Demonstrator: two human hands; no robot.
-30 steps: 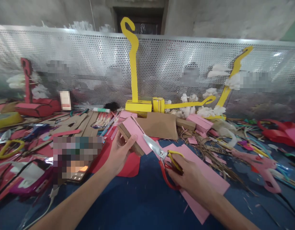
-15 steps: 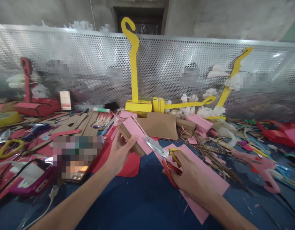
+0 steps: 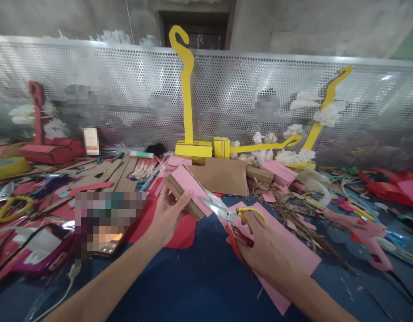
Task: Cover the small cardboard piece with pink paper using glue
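Note:
My left hand (image 3: 166, 214) is closed on a pink-covered cardboard block (image 3: 188, 188), held tilted just above the blue table. In my right hand (image 3: 265, 252) is a pair of scissors (image 3: 231, 219) with red and yellow handles. Its silver blades are spread open, with their tips at the lower right edge of the pink block. Under my right hand a pink paper sheet (image 3: 287, 250) lies flat.
A perforated metal screen (image 3: 226, 98) runs along the back, with yellow cardboard figures (image 3: 188, 89) and cotton tufts before it. Brown cardboard (image 3: 223, 176), red paper (image 3: 179, 232), a phone (image 3: 106, 223), yellow scissors (image 3: 10, 208) and a pink glue gun (image 3: 367, 235) litter the table.
The scissor blades closed at the block's pink edge and have opened again, moving slightly lower and left. My left hand keeps the block almost still.

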